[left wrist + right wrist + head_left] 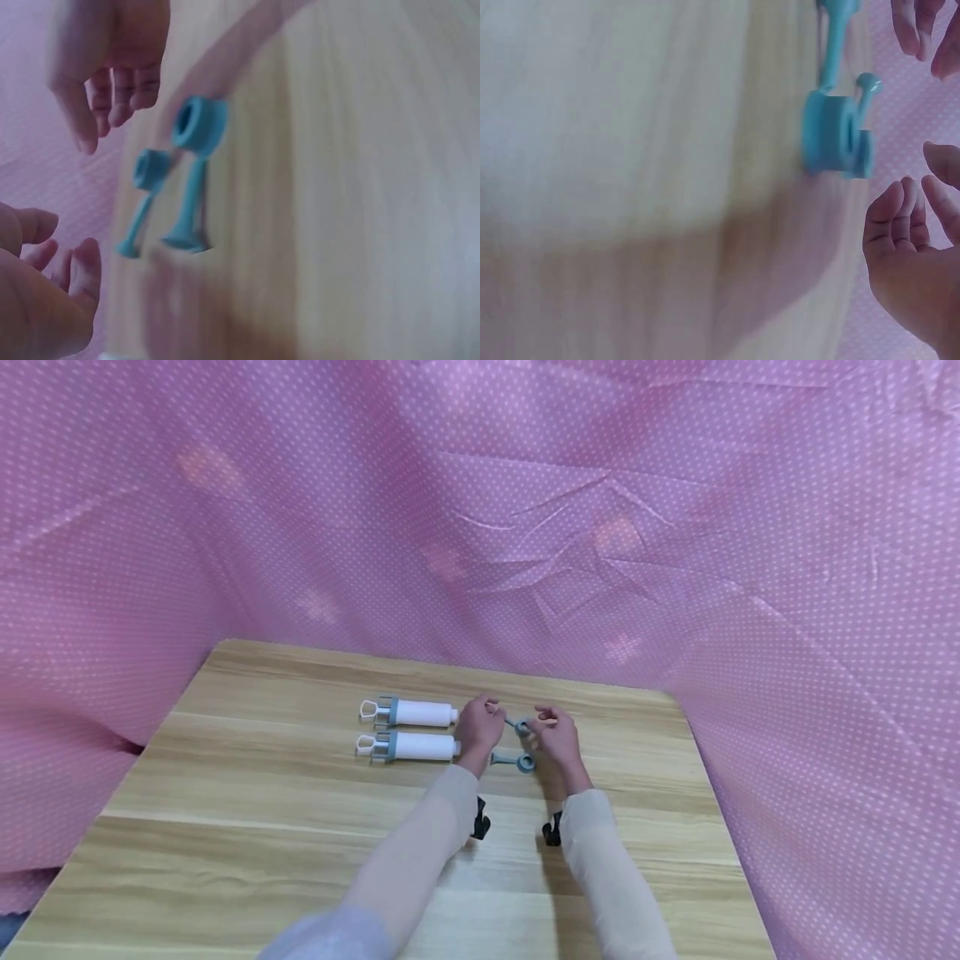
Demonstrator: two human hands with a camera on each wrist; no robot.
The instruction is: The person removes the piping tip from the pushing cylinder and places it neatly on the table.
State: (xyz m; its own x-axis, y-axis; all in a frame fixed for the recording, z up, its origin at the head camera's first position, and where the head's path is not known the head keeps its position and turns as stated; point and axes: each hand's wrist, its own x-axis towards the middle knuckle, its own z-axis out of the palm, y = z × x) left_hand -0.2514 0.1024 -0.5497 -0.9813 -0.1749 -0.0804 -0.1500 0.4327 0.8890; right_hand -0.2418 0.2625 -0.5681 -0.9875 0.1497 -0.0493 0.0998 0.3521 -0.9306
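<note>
Two teal pieces, each a rod with a ring at one end and a flared foot at the other, lie on the table: a nearer piece (506, 760) and a farther piece (142, 217). My left hand (480, 727) hovers by their flared ends, fingers loosely bent, holding nothing. Over by the ring ends is my right hand (558, 739), its fingers also loosely bent around nothing. Both wrist views show the hands apart from the pieces. Left of my left hand lie two white syringe-like tubes, a far tube (423, 713) and a near tube (423, 746), with teal collars and white loop handles.
Everything lies on a wood-grain table (262, 827). A pink dotted cloth (480, 527) hangs behind and along its sides. Black wrist mounts show below each hand, one left mount (482, 820) and one right mount (552, 831).
</note>
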